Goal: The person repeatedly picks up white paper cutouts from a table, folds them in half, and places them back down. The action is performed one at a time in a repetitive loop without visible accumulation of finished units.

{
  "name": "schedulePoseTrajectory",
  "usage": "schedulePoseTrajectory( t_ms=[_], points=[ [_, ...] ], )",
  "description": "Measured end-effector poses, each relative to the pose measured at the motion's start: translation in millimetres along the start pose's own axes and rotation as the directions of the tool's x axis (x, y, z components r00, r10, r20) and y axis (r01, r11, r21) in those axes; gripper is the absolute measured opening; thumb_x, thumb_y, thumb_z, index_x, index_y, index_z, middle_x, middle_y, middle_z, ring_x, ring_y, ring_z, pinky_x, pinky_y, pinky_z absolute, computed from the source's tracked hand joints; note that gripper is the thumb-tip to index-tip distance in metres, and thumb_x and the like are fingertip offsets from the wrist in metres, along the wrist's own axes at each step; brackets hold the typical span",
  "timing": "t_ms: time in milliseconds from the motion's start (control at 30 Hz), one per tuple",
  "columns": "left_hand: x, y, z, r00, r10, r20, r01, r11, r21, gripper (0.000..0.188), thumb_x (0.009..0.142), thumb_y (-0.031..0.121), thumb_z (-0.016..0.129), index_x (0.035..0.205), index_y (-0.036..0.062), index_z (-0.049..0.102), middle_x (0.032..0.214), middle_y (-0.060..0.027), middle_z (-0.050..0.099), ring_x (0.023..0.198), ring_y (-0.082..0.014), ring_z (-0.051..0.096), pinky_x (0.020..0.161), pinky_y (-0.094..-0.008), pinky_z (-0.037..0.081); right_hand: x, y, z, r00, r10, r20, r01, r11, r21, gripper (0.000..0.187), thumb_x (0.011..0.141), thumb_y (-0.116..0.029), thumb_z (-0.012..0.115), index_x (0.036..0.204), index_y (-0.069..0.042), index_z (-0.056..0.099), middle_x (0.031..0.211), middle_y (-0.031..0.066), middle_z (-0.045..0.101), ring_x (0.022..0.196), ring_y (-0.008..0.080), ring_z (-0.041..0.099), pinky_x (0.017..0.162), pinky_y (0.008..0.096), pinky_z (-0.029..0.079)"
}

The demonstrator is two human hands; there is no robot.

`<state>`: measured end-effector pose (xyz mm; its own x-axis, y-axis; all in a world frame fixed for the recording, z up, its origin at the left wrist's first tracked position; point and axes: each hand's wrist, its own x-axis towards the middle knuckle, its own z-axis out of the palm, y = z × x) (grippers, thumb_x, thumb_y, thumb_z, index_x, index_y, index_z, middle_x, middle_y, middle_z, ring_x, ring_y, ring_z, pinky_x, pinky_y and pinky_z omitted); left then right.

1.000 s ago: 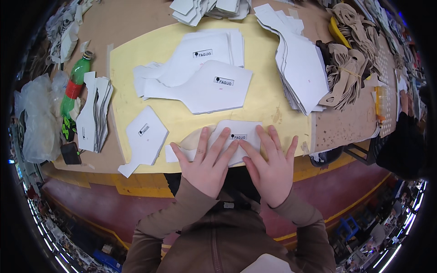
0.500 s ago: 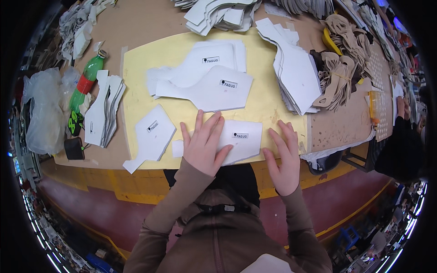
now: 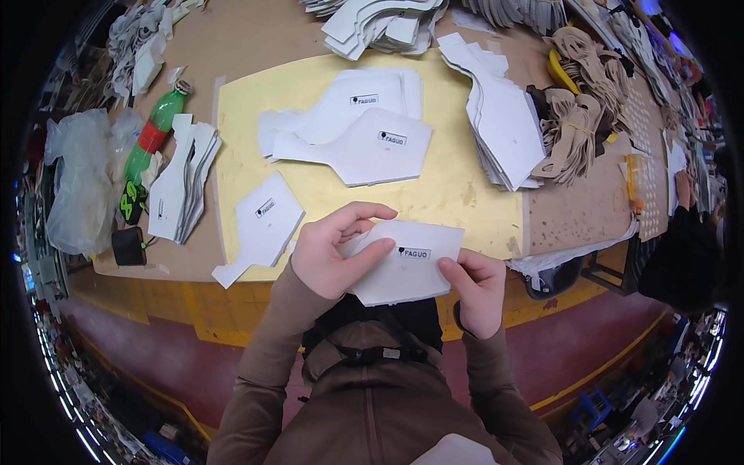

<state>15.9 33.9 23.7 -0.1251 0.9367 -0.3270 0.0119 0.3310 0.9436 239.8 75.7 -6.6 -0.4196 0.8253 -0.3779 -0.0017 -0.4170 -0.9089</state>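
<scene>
Both of my hands hold a white cut piece (image 3: 411, 275) with a small dark printed mark, raised near the table's front edge. My left hand (image 3: 333, 252) grips its left end, thumb on top and fingers behind. At its right edge, my right hand (image 3: 479, 287) pinches it between the thumb and fingers. To the left, another white cut piece (image 3: 271, 219) of similar shape lies on the yellow sheet (image 3: 473, 221). Beyond my hands a stack of white cut pieces (image 3: 380, 159) bears the same kind of mark.
Left stand a green bottle (image 3: 160, 128) with a red label, a plastic bag (image 3: 77, 186), a white stack (image 3: 182, 186) and a small black box (image 3: 129, 246). Right lie a tall white stack (image 3: 500, 116) and bundled beige pieces (image 3: 573, 136). At the far right is another person's hand (image 3: 683, 188).
The white cut piece has been picked up off the yellow sheet. My right hand has closed on its right edge, and my left hand has gone from lying flat to gripping it.
</scene>
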Motion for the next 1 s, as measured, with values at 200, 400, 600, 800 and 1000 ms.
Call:
schedulePoseTrajectory(
  t_ms=[200,400,600,800,1000],
  points=[
    [-13,20,-7,0.997,-0.029,0.067,0.03,0.999,-0.013,0.042,0.089,0.001,0.072,0.13,0.0,0.064,0.084,-0.0019,0.07,0.082,-0.0059,0.062,0.075,-0.0221,0.048,-7,-12,12,0.988,-0.155,-0.023,0.155,0.988,0.024,0.006,0.092,0.001,0.068,0.091,0.007,0.07,0.087,0.0071,0.071,0.082,0.0097,0.061,0.075,0.0248,0.046],
    [-16,19,-5,0.996,0.041,0.076,-0.046,0.997,0.062,0.047,0.089,0.0,0.073,0.134,0.0013,0.062,0.078,-0.0005,0.068,0.079,-0.0055,0.061,0.074,-0.0213,0.046,-10,-17,16,0.983,-0.185,0.013,0.185,0.974,-0.128,0.011,0.091,-0.001,0.07,0.098,0.008,0.071,0.093,0.0093,0.072,0.084,0.0119,0.063,0.079,0.0265,0.048],
    [-20,19,-3,0.992,0.019,0.125,-0.021,1.0,0.018,0.057,0.086,0.001,0.076,0.14,0.0035,0.057,0.088,-0.0046,0.072,0.087,-0.0089,0.066,0.078,-0.0242,0.05,-12,-20,21,0.996,-0.084,0.032,0.085,0.995,-0.044,0.02,0.091,-0.003,0.071,0.108,0.008,0.073,0.1,0.0114,0.074,0.09,0.0128,0.065,0.081,0.0276,0.05],
    [-18,20,-4,0.986,-0.05,0.161,0.059,0.997,-0.047,0.065,0.084,-0.002,0.075,0.144,0.0052,0.05,0.092,-0.0064,0.072,0.088,-0.0108,0.067,0.077,-0.0262,0.052,-12,-20,24,0.995,-0.097,0.027,0.098,0.993,-0.068,0.019,0.09,-0.003,0.071,0.105,0.008,0.072,0.1,0.0108,0.073,0.089,0.0129,0.065,0.081,0.0276,0.05],
    [-18,20,-4,0.987,-0.066,0.145,0.071,0.997,-0.028,0.06,0.084,-0.001,0.074,0.139,0.0054,0.051,0.089,-0.0054,0.072,0.084,-0.0102,0.066,0.074,-0.0255,0.051,-10,-18,29,0.99,-0.118,0.072,0.127,0.984,-0.125,0.022,0.088,-0.003,0.071,0.108,0.007,0.07,0.097,0.0097,0.073,0.088,0.0124,0.065,0.078,0.0276,0.051]
  ],
)
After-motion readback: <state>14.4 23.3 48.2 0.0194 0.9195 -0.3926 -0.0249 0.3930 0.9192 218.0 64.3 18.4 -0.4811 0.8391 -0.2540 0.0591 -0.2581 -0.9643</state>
